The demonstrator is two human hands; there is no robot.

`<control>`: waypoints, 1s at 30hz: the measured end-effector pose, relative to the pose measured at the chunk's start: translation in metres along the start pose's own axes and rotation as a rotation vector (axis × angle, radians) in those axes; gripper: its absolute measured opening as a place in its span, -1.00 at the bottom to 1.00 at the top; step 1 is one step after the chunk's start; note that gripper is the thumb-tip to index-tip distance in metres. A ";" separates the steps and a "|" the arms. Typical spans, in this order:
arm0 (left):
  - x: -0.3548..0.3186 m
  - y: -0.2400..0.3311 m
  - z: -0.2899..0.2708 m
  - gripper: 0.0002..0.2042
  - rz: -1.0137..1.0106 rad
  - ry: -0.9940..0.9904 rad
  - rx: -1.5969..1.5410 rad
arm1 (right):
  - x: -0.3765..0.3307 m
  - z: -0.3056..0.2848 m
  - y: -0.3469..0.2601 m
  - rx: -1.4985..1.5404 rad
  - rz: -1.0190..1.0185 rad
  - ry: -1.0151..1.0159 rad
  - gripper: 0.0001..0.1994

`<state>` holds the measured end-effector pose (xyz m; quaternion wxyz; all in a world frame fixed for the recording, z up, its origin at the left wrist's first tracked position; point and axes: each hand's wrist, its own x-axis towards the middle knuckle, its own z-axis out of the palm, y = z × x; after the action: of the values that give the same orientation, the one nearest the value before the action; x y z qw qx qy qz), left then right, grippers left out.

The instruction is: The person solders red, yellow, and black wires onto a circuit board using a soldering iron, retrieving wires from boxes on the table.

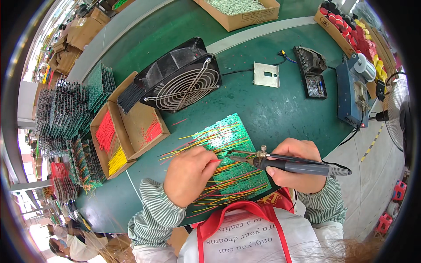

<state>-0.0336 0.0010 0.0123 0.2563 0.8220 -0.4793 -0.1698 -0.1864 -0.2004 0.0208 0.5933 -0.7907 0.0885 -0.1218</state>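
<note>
My right hand [302,153] is closed around a grey and black soldering iron [291,166]. A metal guide is clamped near its front end, and its tip points left over a green circuit board panel [247,175]. My left hand [186,173] is closed in a pinch above the panel's left side, with a short red wire [215,161] showing at its fingertips. Rows of red, yellow and black wires [237,189] lie across the panel, their loose ends sticking out to the left. The iron's tip is close to my left fingertips; whether it touches a joint is too small to tell.
Left of the panel, a cardboard tray [131,144] holds sorted wires. Behind it stands a black fan [184,83], with stacked boards [66,114] further left. At the right are a blue soldering station [351,94], a black tool tray [313,72] and a metal plate [266,75].
</note>
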 end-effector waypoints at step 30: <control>0.018 0.011 0.010 -0.91 0.045 0.040 0.047 | -0.012 -0.016 0.007 -0.052 -0.024 0.091 -0.85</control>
<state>-0.0376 -0.0215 0.0099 0.2500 0.8201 -0.4964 -0.1363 -0.2025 -0.2138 0.0176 0.5665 -0.8006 0.1089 -0.1622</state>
